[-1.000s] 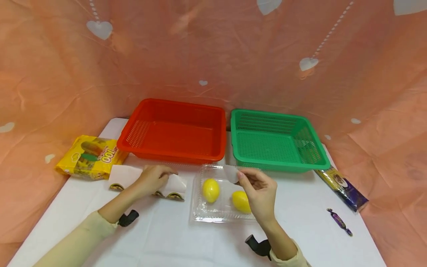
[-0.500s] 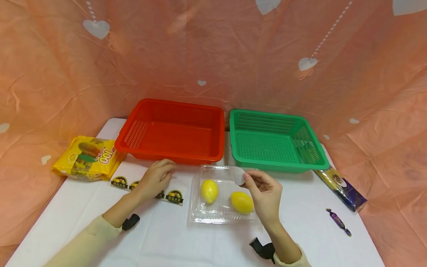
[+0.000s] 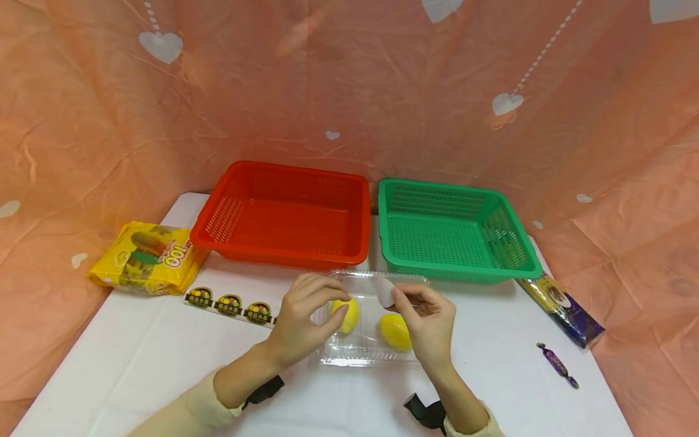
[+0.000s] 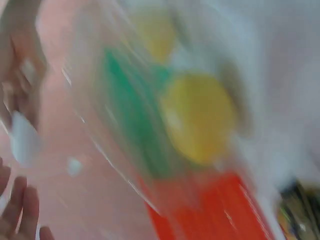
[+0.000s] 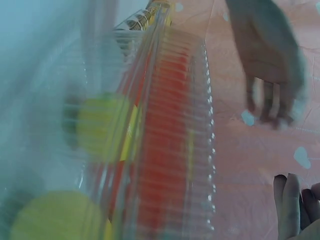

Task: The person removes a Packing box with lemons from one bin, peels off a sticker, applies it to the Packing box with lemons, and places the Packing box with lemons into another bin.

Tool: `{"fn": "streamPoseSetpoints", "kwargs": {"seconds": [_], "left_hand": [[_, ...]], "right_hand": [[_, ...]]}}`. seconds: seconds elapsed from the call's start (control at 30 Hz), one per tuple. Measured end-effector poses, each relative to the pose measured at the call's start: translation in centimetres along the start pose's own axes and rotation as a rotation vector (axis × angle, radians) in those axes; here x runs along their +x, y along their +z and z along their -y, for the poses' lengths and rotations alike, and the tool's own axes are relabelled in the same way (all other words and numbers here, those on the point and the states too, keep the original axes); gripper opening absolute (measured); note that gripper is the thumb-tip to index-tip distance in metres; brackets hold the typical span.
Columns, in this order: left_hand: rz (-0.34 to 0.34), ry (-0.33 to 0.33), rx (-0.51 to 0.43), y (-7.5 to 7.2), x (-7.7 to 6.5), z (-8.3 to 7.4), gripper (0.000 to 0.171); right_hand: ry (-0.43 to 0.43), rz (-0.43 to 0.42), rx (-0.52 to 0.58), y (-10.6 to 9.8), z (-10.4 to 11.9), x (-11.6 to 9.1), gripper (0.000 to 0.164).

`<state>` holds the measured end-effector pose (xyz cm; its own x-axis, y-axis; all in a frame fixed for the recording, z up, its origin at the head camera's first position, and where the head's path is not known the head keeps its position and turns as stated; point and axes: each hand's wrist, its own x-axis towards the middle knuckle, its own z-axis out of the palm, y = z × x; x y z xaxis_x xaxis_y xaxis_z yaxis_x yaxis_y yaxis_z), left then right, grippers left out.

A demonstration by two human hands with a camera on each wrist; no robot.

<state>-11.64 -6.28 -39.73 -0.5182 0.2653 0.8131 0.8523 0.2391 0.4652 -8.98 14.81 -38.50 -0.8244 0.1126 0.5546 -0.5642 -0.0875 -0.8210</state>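
Observation:
My right hand [image 3: 428, 328] pinches a pale sticker [image 3: 383, 291] between thumb and index finger, above the right half of a clear plastic clamshell box [image 3: 355, 357]. Inside the box lie two lemons, a left lemon [image 3: 351, 315] and a right lemon [image 3: 395, 331]. My left hand [image 3: 306, 318] hovers over the box's left side, thumb and fingers apart, nothing between them; it partly covers the left lemon. Left of it lies a white strip of round dark labels [image 3: 229, 305], its right end hidden by this hand. Both wrist views are blurred.
A red basket [image 3: 284, 258] and a green basket [image 3: 464, 272] stand behind the box. At the left is a yellow snack bag [image 3: 147, 258]. A purple-and-gold packet [image 3: 562, 309] and a purple wrapped candy [image 3: 556, 365] lie at the right.
My left hand has left the label strip and moved right, over the clear box. The right hand stays near the same place, still holding the sticker.

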Motion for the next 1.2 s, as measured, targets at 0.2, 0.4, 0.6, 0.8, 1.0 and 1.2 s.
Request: {"fn": "streamPoseSetpoints", "kwargs": {"seconds": [0.2, 0.4, 0.6, 0.8, 1.0, 1.2], "left_hand": [[-0.047, -0.036, 0.023, 2.5, 0.9, -2.3, 0.009], [0.008, -0.215, 0.027, 3.2, 1.3, -2.8, 0.013], [0.02, -0.363, -0.174, 3.1, 1.3, -2.7, 0.014], [0.024, -0.434, -0.243, 2.8, 1.4, -2.8, 0.01], [0.016, -0.483, -0.29, 2.6, 1.4, -2.8, 0.01], [-0.011, -0.501, -0.294, 2.6, 1.4, -2.7, 0.007]], "right_hand": [[-0.003, 0.015, 0.017, 0.3, -0.2, -0.2, 0.003], [-0.02, 0.031, -0.076, 0.4, -0.3, -0.3, 0.006], [-0.073, 0.09, -0.184, 0.6, -0.3, -0.3, 0.012], [-0.072, 0.126, -0.211, 0.7, -0.5, -0.4, 0.018], [-0.123, 0.128, -0.232, 0.8, -0.7, -0.5, 0.018], [-0.169, 0.13, -0.275, 0.9, -0.7, -0.5, 0.017]]}}
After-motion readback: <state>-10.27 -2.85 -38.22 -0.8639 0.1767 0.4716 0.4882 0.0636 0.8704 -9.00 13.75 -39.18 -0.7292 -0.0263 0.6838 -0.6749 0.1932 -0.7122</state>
